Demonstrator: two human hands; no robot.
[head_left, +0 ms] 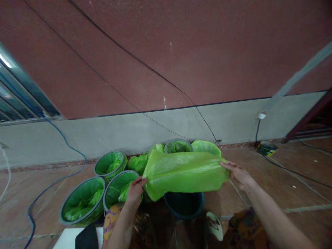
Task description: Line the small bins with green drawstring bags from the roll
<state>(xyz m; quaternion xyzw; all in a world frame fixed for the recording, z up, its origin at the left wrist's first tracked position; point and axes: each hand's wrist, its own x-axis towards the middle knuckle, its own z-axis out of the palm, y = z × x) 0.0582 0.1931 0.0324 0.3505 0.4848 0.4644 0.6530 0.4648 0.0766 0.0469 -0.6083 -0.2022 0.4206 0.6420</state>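
Observation:
A light green plastic bag is stretched sideways between my two hands in the head view. My left hand pinches its left end, and my right hand grips the right end between thumb and fingers. Below the bag stands a dark bucket, its back rim hidden by the plastic. Left of it are buckets lined with green bags: one near bucket, one beside my left hand and one farther back. Another lined bucket shows behind the bag.
A loose green bag lies among the buckets by the wall. A blue cable runs along the floor at left. At right, a small tin and dark cable are on the tiles. A white object sits lower left.

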